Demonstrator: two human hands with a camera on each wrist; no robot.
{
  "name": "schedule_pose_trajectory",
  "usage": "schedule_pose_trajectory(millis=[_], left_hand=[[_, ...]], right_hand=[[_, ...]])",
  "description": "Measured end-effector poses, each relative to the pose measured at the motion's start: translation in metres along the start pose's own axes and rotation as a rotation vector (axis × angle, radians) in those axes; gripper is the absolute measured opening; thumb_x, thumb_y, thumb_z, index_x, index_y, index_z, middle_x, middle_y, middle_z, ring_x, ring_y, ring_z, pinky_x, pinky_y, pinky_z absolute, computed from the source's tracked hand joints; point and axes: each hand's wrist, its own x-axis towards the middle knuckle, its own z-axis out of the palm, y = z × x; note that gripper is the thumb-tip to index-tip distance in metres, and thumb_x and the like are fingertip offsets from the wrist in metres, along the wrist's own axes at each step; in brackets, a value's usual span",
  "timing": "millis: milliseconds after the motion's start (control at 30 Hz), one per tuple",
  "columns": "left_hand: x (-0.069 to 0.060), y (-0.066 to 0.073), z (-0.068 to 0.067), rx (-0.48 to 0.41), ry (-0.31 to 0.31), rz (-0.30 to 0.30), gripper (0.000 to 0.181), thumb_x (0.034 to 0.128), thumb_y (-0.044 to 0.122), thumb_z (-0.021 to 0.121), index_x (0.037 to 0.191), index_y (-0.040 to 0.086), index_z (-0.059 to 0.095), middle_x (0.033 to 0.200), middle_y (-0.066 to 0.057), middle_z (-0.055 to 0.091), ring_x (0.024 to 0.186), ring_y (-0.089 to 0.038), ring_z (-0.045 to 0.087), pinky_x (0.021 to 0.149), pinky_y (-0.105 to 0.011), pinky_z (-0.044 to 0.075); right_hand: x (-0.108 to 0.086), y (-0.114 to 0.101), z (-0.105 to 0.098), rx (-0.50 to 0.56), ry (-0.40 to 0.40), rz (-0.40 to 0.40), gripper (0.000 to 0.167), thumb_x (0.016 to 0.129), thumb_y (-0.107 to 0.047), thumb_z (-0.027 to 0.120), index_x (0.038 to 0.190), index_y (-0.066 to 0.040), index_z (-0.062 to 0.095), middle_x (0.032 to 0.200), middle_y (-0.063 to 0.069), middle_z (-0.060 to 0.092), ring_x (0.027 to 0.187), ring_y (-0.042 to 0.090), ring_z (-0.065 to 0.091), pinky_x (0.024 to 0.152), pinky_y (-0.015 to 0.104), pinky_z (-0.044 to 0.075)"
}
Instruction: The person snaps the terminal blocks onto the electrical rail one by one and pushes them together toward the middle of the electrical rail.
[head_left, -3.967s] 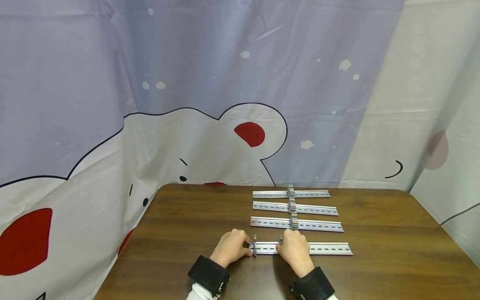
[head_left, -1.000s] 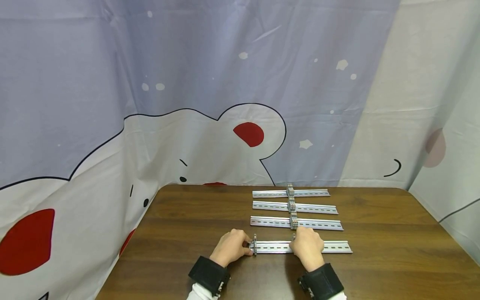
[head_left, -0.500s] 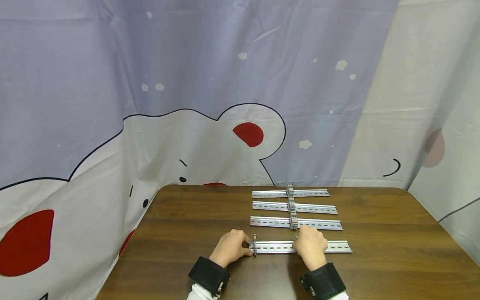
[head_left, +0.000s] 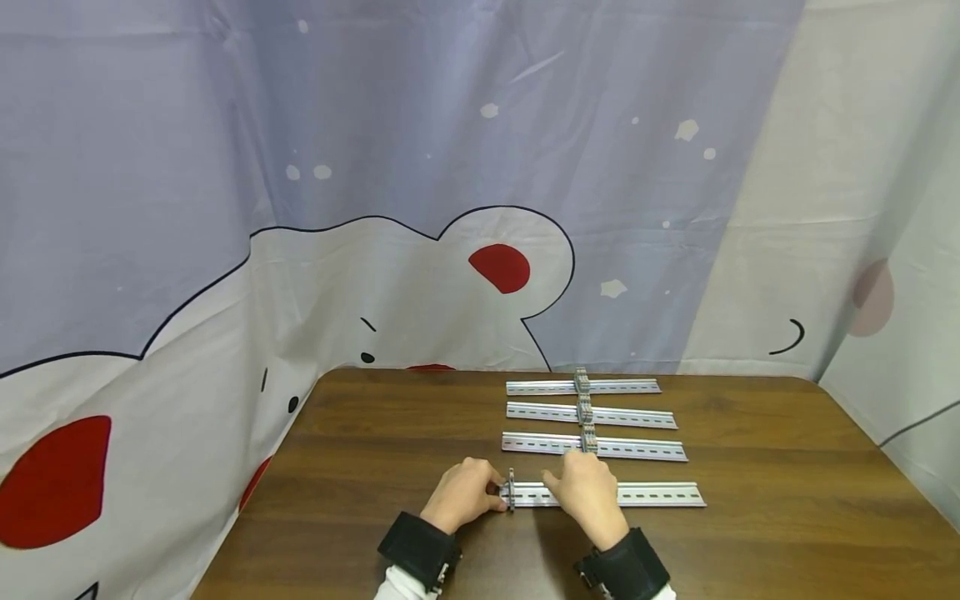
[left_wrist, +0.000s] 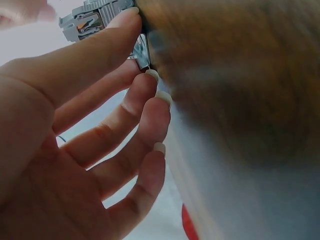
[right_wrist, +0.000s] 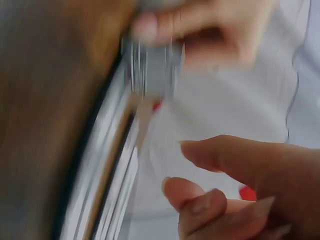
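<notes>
A slotted metal DIN rail lies nearest me on the table. My left hand pinches its left end between thumb and fingers, close against a thin grey terminal block clipped across the rail. In the left wrist view that grey block sits beside the thumb. My right hand is over the rail's middle. The right wrist view, though blurred, shows its thumb and index finger apart, with nothing between them, beside the rail. Part of the rail is hidden under this hand.
Three more DIN rails lie behind, roughly parallel: a near one, a middle one and a far one. Each carries a cluster of terminal blocks around its middle. A patterned curtain hangs behind the wooden table.
My right hand slid right along the rail with a small grey piece at its fingers, then came back left, its fingers now apart. The left hand has stayed at the rail's left end.
</notes>
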Motion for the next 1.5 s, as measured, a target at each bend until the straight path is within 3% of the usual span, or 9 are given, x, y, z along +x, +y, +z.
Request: schedule_pose_trajectory(millis=[133, 233, 367, 533, 733, 1200, 1367, 1500], left_hand=[[0.001, 0.003, 0.003, 0.024, 0.020, 0.032, 0.019, 0.0713, 0.026, 0.084, 0.089, 0.021, 0.079, 0.057, 0.014, 0.050, 0.052, -0.002, 0.038, 0.049, -0.021, 0.031], [0.003, 0.005, 0.005, 0.043, 0.036, 0.058, 0.011, 0.0707, 0.024, 0.084, 0.073, 0.021, 0.074, 0.053, 0.014, 0.042, 0.050, -0.002, 0.036, 0.048, -0.020, 0.029], [0.005, 0.007, 0.005, 0.057, 0.052, 0.074, 0.026, 0.0674, 0.018, 0.082, 0.059, 0.021, 0.058, 0.052, 0.014, 0.034, 0.050, -0.002, 0.033, 0.047, -0.019, 0.026], [0.008, 0.009, 0.004, 0.059, 0.059, 0.072, 0.027, 0.0661, 0.014, 0.079, 0.058, 0.020, 0.054, 0.054, 0.015, 0.032, 0.050, -0.003, 0.029, 0.047, -0.020, 0.024], [0.007, 0.008, 0.002, 0.088, 0.075, 0.090, 0.019, 0.0657, 0.013, 0.080, 0.060, 0.019, 0.062, 0.056, 0.013, 0.044, 0.051, -0.004, 0.034, 0.048, -0.022, 0.029], [0.004, 0.003, -0.002, 0.129, 0.090, 0.089, 0.019, 0.0658, 0.017, 0.082, 0.061, 0.020, 0.064, 0.054, 0.014, 0.046, 0.051, -0.004, 0.037, 0.049, -0.023, 0.032], [0.003, 0.002, -0.001, 0.132, 0.089, 0.093, 0.013, 0.0668, 0.019, 0.083, 0.066, 0.019, 0.070, 0.056, 0.012, 0.055, 0.051, -0.003, 0.039, 0.050, -0.023, 0.034], [0.001, 0.000, -0.001, 0.138, 0.098, 0.111, 0.014, 0.0673, 0.025, 0.084, 0.067, 0.020, 0.071, 0.054, 0.014, 0.052, 0.050, -0.002, 0.037, 0.048, -0.021, 0.032]], right_hand=[[-0.006, -0.024, 0.019, 0.022, -0.013, -0.062, 0.036, 0.077, -0.028, 0.075, 0.055, -0.011, 0.052, 0.061, 0.011, 0.061, 0.055, 0.030, 0.061, 0.043, 0.039, 0.042], [-0.009, -0.034, 0.028, 0.038, -0.022, -0.060, 0.034, 0.077, -0.023, 0.074, 0.054, -0.011, 0.052, 0.060, 0.009, 0.059, 0.054, 0.027, 0.059, 0.042, 0.038, 0.041], [-0.011, -0.040, 0.034, 0.039, -0.003, -0.056, 0.031, 0.074, -0.016, 0.073, 0.053, -0.012, 0.050, 0.057, 0.007, 0.057, 0.053, 0.024, 0.057, 0.042, 0.037, 0.041], [-0.010, -0.043, 0.039, 0.014, 0.042, -0.055, 0.025, 0.070, -0.012, 0.074, 0.056, -0.009, 0.054, 0.061, 0.011, 0.062, 0.055, 0.029, 0.061, 0.043, 0.041, 0.044], [-0.009, -0.047, 0.042, 0.006, 0.062, -0.036, 0.016, 0.069, -0.010, 0.072, 0.060, -0.005, 0.059, 0.065, 0.015, 0.064, 0.059, 0.035, 0.063, 0.045, 0.045, 0.045], [-0.006, -0.049, 0.048, -0.011, 0.109, -0.065, 0.020, 0.067, -0.009, 0.074, 0.058, -0.006, 0.056, 0.061, 0.015, 0.062, 0.054, 0.032, 0.061, 0.042, 0.043, 0.043], [-0.006, -0.049, 0.049, -0.015, 0.098, -0.059, 0.020, 0.065, -0.010, 0.076, 0.059, -0.006, 0.057, 0.062, 0.015, 0.063, 0.055, 0.033, 0.061, 0.044, 0.043, 0.044], [-0.005, -0.047, 0.049, -0.018, 0.074, -0.041, 0.020, 0.065, -0.010, 0.076, 0.059, -0.006, 0.057, 0.063, 0.014, 0.064, 0.057, 0.033, 0.063, 0.045, 0.044, 0.045]])
